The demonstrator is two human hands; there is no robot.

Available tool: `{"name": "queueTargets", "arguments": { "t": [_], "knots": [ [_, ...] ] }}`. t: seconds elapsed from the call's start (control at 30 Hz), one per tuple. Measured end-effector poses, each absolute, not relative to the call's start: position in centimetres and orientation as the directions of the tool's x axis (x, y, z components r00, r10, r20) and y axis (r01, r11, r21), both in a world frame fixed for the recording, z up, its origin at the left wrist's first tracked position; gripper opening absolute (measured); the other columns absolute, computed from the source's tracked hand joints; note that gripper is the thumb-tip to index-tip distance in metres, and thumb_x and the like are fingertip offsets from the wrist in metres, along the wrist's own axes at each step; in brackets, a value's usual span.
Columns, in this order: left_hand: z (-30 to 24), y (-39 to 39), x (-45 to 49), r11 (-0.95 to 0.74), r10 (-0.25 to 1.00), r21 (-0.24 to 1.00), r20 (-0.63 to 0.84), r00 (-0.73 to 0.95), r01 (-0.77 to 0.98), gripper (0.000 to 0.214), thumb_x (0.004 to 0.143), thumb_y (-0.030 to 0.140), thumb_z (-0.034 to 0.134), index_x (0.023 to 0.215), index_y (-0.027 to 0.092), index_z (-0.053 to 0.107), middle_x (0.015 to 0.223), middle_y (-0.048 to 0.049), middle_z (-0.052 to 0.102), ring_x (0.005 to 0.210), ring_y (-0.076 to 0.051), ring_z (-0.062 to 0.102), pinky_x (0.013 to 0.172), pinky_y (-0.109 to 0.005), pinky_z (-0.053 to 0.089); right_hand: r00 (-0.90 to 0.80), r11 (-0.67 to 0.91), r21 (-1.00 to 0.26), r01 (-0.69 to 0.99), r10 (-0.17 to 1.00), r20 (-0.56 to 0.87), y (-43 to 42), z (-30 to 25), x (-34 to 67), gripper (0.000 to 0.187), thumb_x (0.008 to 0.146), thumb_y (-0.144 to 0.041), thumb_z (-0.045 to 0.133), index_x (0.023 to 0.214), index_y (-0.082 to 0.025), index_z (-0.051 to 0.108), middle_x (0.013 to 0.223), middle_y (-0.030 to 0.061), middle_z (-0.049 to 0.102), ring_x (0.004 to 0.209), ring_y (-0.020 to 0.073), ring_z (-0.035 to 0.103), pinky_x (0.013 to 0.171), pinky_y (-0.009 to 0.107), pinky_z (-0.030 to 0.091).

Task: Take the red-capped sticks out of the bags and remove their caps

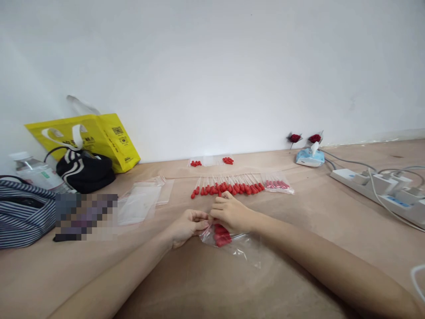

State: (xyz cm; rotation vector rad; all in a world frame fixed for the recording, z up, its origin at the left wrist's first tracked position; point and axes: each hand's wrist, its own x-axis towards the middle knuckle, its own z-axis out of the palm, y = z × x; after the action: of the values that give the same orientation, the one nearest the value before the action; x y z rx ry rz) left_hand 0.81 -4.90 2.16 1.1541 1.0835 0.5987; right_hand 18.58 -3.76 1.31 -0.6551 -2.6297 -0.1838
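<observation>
A clear plastic zip bag (245, 253) with a pink-edged mouth lies in front of me on the table. Red pieces (222, 235) show inside it, bunched together. My left hand (186, 228) pinches the mouth of this bag at its left end, thumb and forefinger closed. Bent over the same edge is my right hand (230, 213), its fingers closed on the bag and partly hiding the mouth. Just beyond the hands, a long row of red-tipped sticks (237, 188) lies side by side, tips toward me.
A filled bag of red-tipped sticks (278, 184) lies right of the row. Flat clear bags (137, 204) are stacked at left. Behind stand a yellow bag (122, 150), black pouch (86, 170) and bottle (40, 175). A tissue pack (310, 158) and power strips (381, 190) sit at right.
</observation>
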Motion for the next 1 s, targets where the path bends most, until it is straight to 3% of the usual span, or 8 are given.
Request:
{"name": "queueTargets", "arguments": {
  "t": [0.17,0.37,0.57,0.77,1.0],
  "knots": [
    [2.0,-4.9,0.7,0.350,0.835,0.928,-0.370,0.406,0.126,0.035,0.045,0.032,0.080,0.065,0.009,0.064,0.062,-0.0022,0.062,0.058,-0.010,0.055,0.060,-0.023,0.042,-0.790,0.876,-0.055,0.480,0.459,0.407,-3.9,1.7,18.5,0.005,0.077,-0.023,0.055,0.075,-0.019,0.057,0.074,0.0008,0.058,0.077,0.0152,0.043,0.071,0.031,0.022],
    [2.0,-4.9,0.9,0.335,0.832,0.933,-0.359,0.422,0.133,0.035,0.049,0.030,0.078,0.073,0.009,0.065,0.070,-0.0056,0.065,0.064,-0.014,0.059,0.064,-0.025,0.043,-0.761,0.864,-0.021,0.502,0.453,0.464,-3.7,0.5,18.0,0.007,0.079,-0.014,0.048,0.075,-0.017,0.053,0.073,0.0019,0.057,0.074,0.0147,0.043,0.068,0.030,0.022],
    [2.0,-4.9,1.0,0.314,0.854,0.938,-0.346,0.387,0.145,0.028,0.050,0.026,0.076,0.069,0.009,0.064,0.061,-0.0022,0.063,0.053,-0.010,0.056,0.057,-0.023,0.041,-0.698,0.836,-0.114,0.536,0.515,0.497,-3.8,0.4,18.1,0.009,0.079,-0.011,0.045,0.078,-0.016,0.052,0.070,0.0017,0.056,0.068,0.0140,0.043,0.065,0.028,0.024],
    [2.5,-5.1,1.0,0.306,0.833,0.935,-0.353,0.425,0.177,0.036,0.049,0.029,0.078,0.077,0.010,0.067,0.073,-0.0054,0.066,0.062,-0.012,0.058,0.059,-0.022,0.042,-0.684,0.832,-0.255,0.493,0.552,0.477,-4.0,1.3,18.6,0.017,0.080,-0.028,0.055,0.095,-0.022,0.059,0.100,0.0025,0.060,0.088,0.0155,0.046,0.072,0.030,0.025],
    [2.0,-4.9,0.6,0.339,0.840,0.927,-0.376,0.391,0.163,0.038,0.047,0.031,0.079,0.074,0.009,0.065,0.066,-0.0038,0.064,0.058,-0.012,0.058,0.058,-0.023,0.043,-0.655,0.816,-0.234,0.528,0.567,0.499,-3.6,0.4,18.1,0.011,0.079,-0.027,0.056,0.075,-0.023,0.065,0.081,0.0001,0.064,0.077,0.0147,0.044,0.070,0.031,0.023]
  ]
}}
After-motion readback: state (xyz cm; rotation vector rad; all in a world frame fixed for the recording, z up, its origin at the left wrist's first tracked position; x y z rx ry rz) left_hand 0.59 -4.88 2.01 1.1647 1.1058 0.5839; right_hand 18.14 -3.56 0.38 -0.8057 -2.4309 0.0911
